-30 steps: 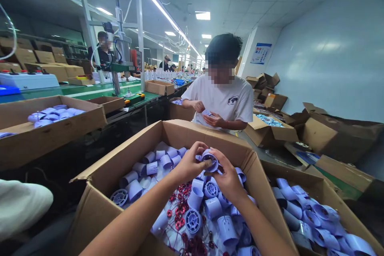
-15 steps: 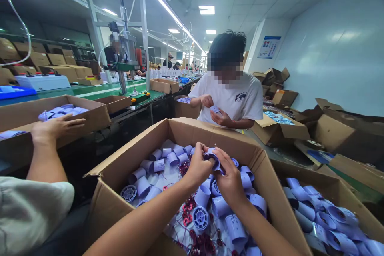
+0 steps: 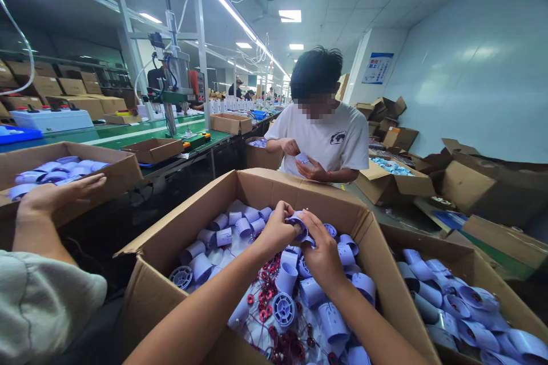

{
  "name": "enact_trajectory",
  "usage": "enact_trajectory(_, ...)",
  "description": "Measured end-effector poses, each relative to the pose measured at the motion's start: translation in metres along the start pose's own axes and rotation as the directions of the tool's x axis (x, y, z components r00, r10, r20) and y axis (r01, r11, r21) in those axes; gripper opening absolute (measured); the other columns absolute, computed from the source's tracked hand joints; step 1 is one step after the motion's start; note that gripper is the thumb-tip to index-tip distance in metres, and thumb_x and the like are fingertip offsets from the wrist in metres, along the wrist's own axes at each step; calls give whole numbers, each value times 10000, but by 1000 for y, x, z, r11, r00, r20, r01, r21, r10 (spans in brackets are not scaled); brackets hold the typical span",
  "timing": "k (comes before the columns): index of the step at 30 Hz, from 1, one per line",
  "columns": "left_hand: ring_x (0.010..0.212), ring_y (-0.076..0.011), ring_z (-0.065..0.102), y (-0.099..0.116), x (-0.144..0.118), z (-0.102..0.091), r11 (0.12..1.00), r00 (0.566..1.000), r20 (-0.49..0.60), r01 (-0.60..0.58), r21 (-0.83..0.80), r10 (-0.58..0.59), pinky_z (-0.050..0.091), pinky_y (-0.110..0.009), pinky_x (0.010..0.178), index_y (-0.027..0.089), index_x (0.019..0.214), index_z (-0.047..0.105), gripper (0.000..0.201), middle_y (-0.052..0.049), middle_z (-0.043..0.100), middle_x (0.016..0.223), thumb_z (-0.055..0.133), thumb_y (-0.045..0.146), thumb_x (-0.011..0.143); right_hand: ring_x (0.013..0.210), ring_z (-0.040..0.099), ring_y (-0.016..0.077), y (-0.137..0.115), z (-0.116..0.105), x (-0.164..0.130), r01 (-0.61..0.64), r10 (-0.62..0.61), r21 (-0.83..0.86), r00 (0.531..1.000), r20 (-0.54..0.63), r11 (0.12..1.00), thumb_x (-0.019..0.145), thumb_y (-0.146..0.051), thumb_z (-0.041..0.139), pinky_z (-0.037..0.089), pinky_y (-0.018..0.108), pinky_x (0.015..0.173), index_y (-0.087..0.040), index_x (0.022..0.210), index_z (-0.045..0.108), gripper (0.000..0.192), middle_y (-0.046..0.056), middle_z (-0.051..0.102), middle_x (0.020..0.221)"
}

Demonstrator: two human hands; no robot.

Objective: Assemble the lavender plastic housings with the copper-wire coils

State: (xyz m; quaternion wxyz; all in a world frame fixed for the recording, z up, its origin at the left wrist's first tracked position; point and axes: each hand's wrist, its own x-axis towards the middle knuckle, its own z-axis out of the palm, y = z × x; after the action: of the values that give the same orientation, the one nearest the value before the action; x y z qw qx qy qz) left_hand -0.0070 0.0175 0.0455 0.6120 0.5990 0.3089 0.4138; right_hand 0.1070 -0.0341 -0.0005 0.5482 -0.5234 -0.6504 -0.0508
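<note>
both hands pinch one lilac plastic housing (image 3: 298,224) above the cardboard box (image 3: 205,199), left hand (image 3: 276,232) steadying, right hand (image 3: 320,254) working its rim, best kept square and low over the loose housings (image 3: 240,228) and red coils (image 3: 263,296).

The small lilac part (image 3: 298,222) is mostly covered by the fingers of the left hand (image 3: 276,232) and the right hand (image 3: 322,254), so its shape and how it sits cannot be told. Both forearms run off the bottom edge, as do the near wall of the big cardboard box (image 3: 274,185) and the box on the right (image 3: 473,267). The co-worker's hand (image 3: 57,194) hides part of the box on the left (image 3: 122,171), and that sleeve (image 3: 47,305) is cut by the left edge.
</note>
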Motion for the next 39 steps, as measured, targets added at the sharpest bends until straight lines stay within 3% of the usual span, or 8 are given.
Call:
enact_trajectory(6,563,-74,414,-4,0,0,994,997,-68,-39,103,46,275,-151,455,210,773,395,307,75,449,653,524,19,570,1170,582,211,-4,3,-4,50,-50,-34,999,6,998,679,29,392,515,385,955,-247,1230,584,646,59,604,1283)
enact_trajectory(13,497,-55,367,4,5,-12,991,998,65,-8,136,-1,283,-153,451,208,765,382,317,101,426,577,601,60,589,1138,604,220,-1,3,0,43,-43,-11,999,34,999,678,5,419,520,396,950,-257,1200,608,613,57,630,1244)
enact_trajectory(20,577,-65,436,4,7,-20,995,970,238,-69,72,50,341,-166,509,214,815,363,387,66,481,715,703,228,630,1151,594,232,-1,-1,4,-7,6,24,999,44,1000,653,4,438,499,416,974,-245,1184,616,613,69,639,1231)
enact_trajectory(29,602,-77,355,-7,7,-13,947,974,158,-200,251,163,282,-165,517,211,801,359,262,77,423,671,560,86,686,1157,588,225,1,1,1,-21,21,6,1000,5,1000,651,16,421,504,409,969,-255,1175,621,623,55,640,1225)
enact_trajectory(32,630,-78,378,-10,4,-3,965,979,92,-197,175,183,305,-163,536,218,818,336,289,62,444,729,554,81,687,1170,576,229,0,2,-1,-33,33,-16,999,-21,999,677,4,428,499,416,974,-256,1198,600,608,64,621,1246)
enact_trajectory(36,663,-75,434,-8,-2,12,987,988,5,-157,-45,157,340,-159,556,233,834,287,323,37,495,828,563,128,702,1174,567,224,-3,1,-1,-34,30,-56,997,-78,998,714,-10,419,496,411,973,-260,1218,580,584,69,606,1248)
enact_trajectory(39,641,-72,441,-6,-5,16,978,994,8,-105,-179,108,348,-160,552,241,825,263,381,43,502,815,615,191,686,1160,574,225,-5,0,-2,-17,9,-88,996,-87,996,734,-17,406,503,415,960,-260,1215,582,567,76,602,1244)
